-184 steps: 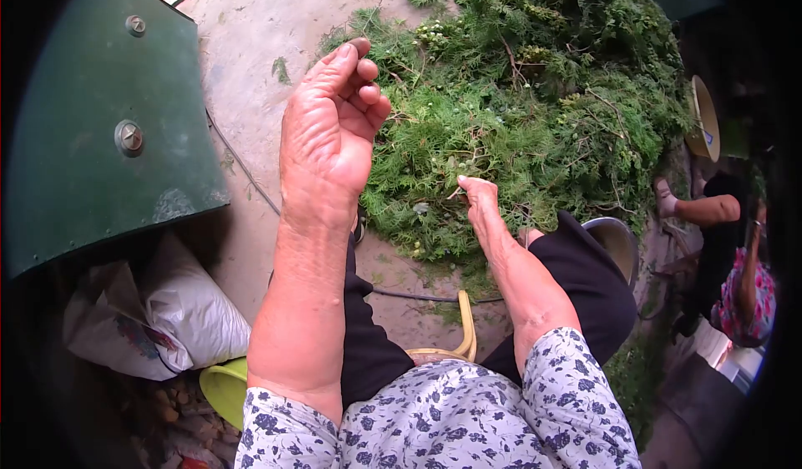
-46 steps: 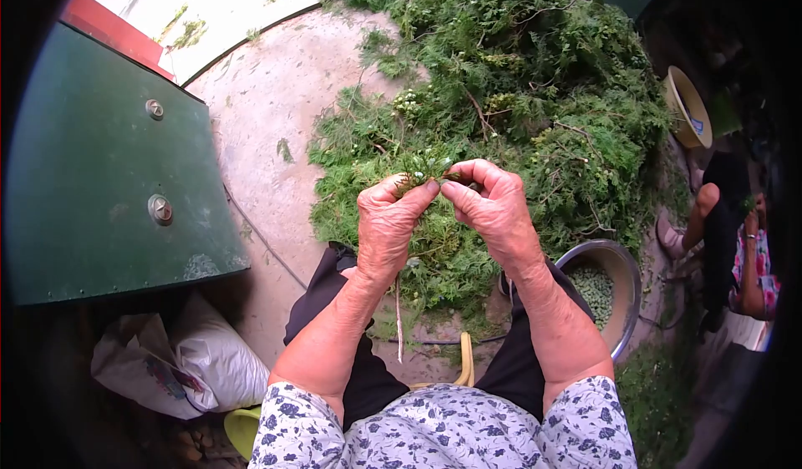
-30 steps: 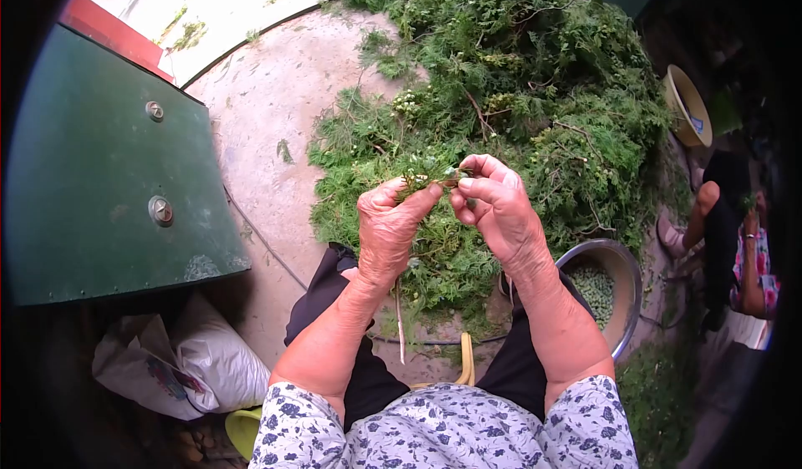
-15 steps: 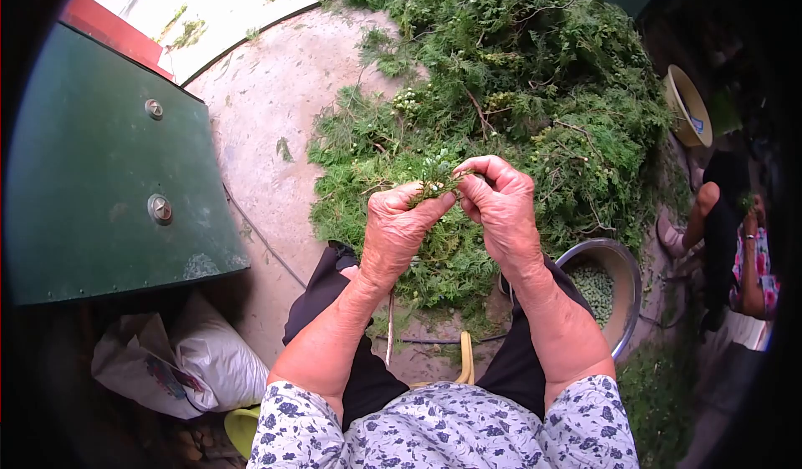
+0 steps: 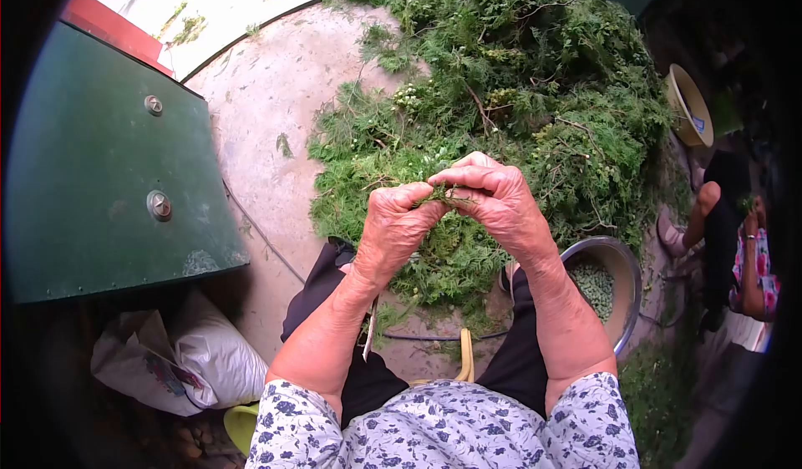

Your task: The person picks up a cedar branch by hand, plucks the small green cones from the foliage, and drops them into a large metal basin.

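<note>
My left hand [image 5: 393, 227] is closed on an evergreen sprig [image 5: 449, 197], pinched between thumb and fingers. A pale woody stem [image 5: 370, 335] hangs below that wrist. My right hand [image 5: 505, 206] meets it from the other side, its thumb and fingers closed around the sprig's leafy end, which they mostly cover. Beyond both hands spreads a big heap of cut evergreen branches [image 5: 535, 85], with small pale green cones among the leaves. By my right knee stands a metal basin [image 5: 626, 310] holding many small green cones [image 5: 593, 289].
A dark green metal panel [image 5: 100, 168] stands at left, white sacks [image 5: 217, 360] below it. A cable [image 5: 267, 239] crosses the concrete floor. A yellowish basin [image 5: 690, 106] lies at far right, near another seated person [image 5: 723, 210].
My right hand has shifted left and curled over the sprig's tip, covering the cones that showed there before. The stem below my left wrist has swung slightly left.
</note>
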Demonstrator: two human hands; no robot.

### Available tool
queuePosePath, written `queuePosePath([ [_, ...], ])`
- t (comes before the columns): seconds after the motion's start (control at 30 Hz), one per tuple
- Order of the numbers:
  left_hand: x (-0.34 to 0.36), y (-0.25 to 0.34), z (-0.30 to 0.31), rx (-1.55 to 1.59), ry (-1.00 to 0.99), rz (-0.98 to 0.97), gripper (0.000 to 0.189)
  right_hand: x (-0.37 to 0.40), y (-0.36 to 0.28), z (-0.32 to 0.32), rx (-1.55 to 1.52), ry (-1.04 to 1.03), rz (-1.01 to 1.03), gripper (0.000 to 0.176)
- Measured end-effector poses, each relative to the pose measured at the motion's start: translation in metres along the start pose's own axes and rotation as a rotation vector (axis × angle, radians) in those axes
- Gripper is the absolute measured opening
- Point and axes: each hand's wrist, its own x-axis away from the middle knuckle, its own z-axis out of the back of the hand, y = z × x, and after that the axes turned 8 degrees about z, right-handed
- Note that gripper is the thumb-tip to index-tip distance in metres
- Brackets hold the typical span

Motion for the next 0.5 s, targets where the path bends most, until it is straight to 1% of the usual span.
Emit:
queuePosePath([
  [0.1,0.000,-0.001,0.000,-0.026,0.007,0.016,0.011,0.002,0.001,-0.006,0.034,0.031,0.026,0.021],
  [0.17,-0.001,0.001,-0.001,0.018,0.023,0.002,0.010,0.005,0.005,-0.013,0.114,0.151,0.133,0.019],
  [0.2,0.000,0.001,-0.001,0.018,0.023,0.002,0.010,0.006,0.004,-0.016,0.113,0.150,0.133,0.019],
  [0.27,0.000,0.001,-0.002,0.016,0.052,0.023,0.010,0.008,0.003,-0.019,0.252,0.206,0.165,0.013],
  [0.3,-0.001,-0.001,-0.002,0.016,0.052,0.023,0.010,0.008,0.005,-0.017,0.252,0.207,0.165,0.013],
  [0.37,0.000,-0.005,0.000,0.081,0.038,0.095,0.010,0.009,0.010,-0.008,-0.657,0.290,-0.360,0.012],
  [0.4,0.000,-0.001,0.000,0.080,0.036,0.095,0.010,0.008,0.010,-0.007,-0.658,0.293,-0.360,0.012],
  [0.47,0.001,0.008,0.001,0.357,0.080,0.225,0.008,0.003,0.009,-0.003,-0.962,0.370,-0.311,0.013],
  [0.5,-0.003,0.006,-0.002,0.548,0.149,0.250,0.008,0.001,0.009,-0.001,-1.003,0.385,-0.317,0.013],
])
